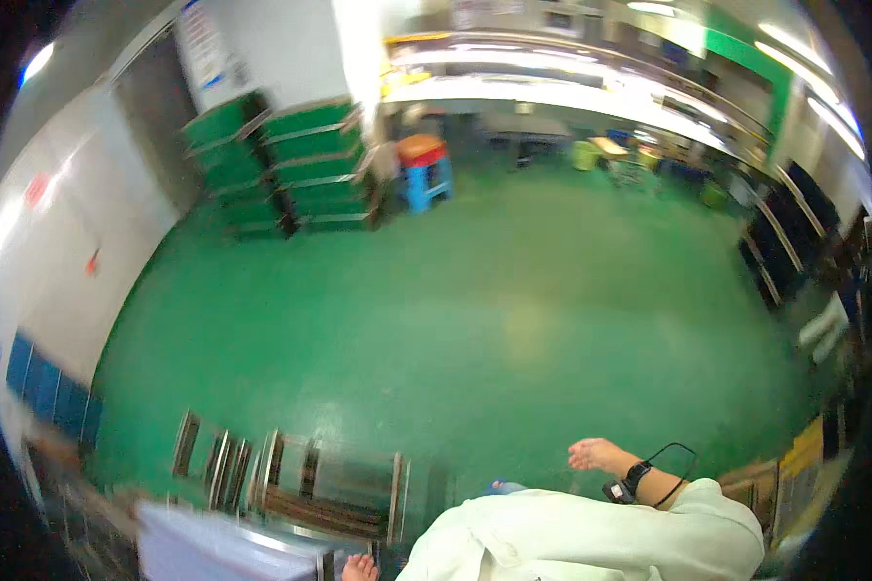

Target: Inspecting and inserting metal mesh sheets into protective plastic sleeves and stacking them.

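Note:
My right hand (593,453) hangs out in front of my body over the green floor. Its fingers look loosely stretched and hold nothing. On that wrist sits a black strap with a small dark device (626,484), and a thin cable loops from it. Down at the lower edge my left hand (360,569) shows only in part. Its fingers look apart, with nothing visible in them, beside the end of a pale-topped table or cart (228,542). A pale, loose garment (591,533) covers my body and upper arms.
Metal frames (329,508) stand at lower left. Stacked green crates (315,165) and a blue stool with a reddish-brown top (422,172) stand farther off. A lit workbench (552,92) runs along the back. Dark racks (790,237) line the right; a white wall (63,232) bounds the left.

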`<move>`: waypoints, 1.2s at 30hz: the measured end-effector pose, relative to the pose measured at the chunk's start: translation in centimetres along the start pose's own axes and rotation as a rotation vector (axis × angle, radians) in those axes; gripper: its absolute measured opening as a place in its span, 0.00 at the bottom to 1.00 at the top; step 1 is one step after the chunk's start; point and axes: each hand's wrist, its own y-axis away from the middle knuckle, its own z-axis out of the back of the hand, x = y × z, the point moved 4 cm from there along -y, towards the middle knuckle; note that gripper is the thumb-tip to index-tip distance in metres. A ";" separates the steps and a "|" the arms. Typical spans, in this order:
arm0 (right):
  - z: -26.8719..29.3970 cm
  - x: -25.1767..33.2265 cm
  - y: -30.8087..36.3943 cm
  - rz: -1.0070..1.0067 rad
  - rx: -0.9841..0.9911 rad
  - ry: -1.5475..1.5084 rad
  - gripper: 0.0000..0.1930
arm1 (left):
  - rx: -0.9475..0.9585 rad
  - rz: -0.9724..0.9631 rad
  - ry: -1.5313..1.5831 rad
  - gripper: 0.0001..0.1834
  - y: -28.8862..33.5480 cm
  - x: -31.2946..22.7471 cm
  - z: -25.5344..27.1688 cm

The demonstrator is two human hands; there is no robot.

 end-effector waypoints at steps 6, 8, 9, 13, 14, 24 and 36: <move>10.7 7.6 3.7 0.367 -0.361 -0.235 0.12 | 0.092 0.084 0.410 0.15 -14.0 -23.2 -21.0; 12.7 12.0 2.5 0.477 -0.383 -0.280 0.12 | 0.161 0.047 0.277 0.15 -19.1 -26.8 -23.6; 13.6 14.6 2.4 0.572 -0.390 -0.293 0.12 | 0.187 0.040 0.249 0.15 -21.2 -28.8 -25.1; 20.3 20.2 0.1 0.736 -0.447 -0.226 0.12 | 0.273 0.131 0.179 0.15 -33.0 -35.5 -32.6; 23.0 19.7 -0.7 0.705 -0.508 -0.138 0.12 | 0.173 0.093 0.065 0.14 -34.2 -37.6 -35.9; 39.1 -1.5 -0.8 0.236 -1.084 -0.615 0.08 | 0.897 -0.117 -0.200 0.16 -38.2 -51.9 -93.2; 76.0 18.6 -7.5 0.290 -1.101 -0.466 0.07 | 1.063 -0.539 -1.175 0.23 -40.4 -50.7 -128.2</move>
